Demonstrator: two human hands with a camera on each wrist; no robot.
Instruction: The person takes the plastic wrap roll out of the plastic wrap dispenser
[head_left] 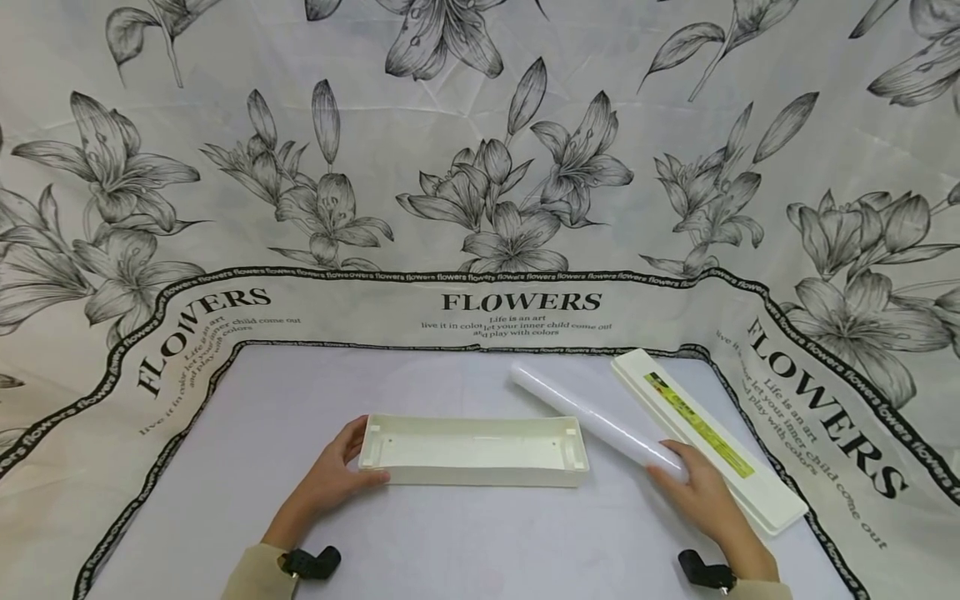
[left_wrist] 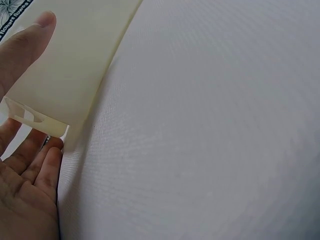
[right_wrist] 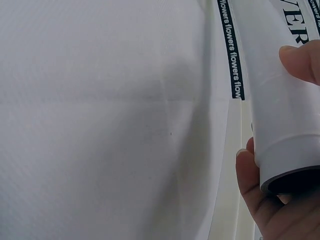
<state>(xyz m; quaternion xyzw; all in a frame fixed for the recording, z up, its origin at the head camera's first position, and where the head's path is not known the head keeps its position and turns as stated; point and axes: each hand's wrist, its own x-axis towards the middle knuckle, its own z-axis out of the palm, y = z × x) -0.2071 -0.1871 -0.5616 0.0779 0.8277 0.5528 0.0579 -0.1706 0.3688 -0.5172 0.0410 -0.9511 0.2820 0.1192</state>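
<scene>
A long, cream-white open plastic box (head_left: 480, 476) lies on the table, hollow side up, with small fittings inside both ends. My left hand (head_left: 335, 473) grips its left end, thumb along the front wall and fingers behind; the left wrist view shows the thumb (left_wrist: 31, 47) on the long wall. In my right hand (head_left: 699, 490) is a glossy white roll of cling film (head_left: 596, 422), held at its near end and slanting away to the upper left. A dark hollow core shows at that end in the right wrist view, with the thumb (right_wrist: 303, 62) over the roll.
A matching long lid (head_left: 767, 500) with a yellow-green label (head_left: 697, 423) lies slanted right of the roll, partly behind my right hand. White cloth (head_left: 480, 542) covers the table. Behind it rises a flower-printed curtain (head_left: 510, 175) with a lettered border.
</scene>
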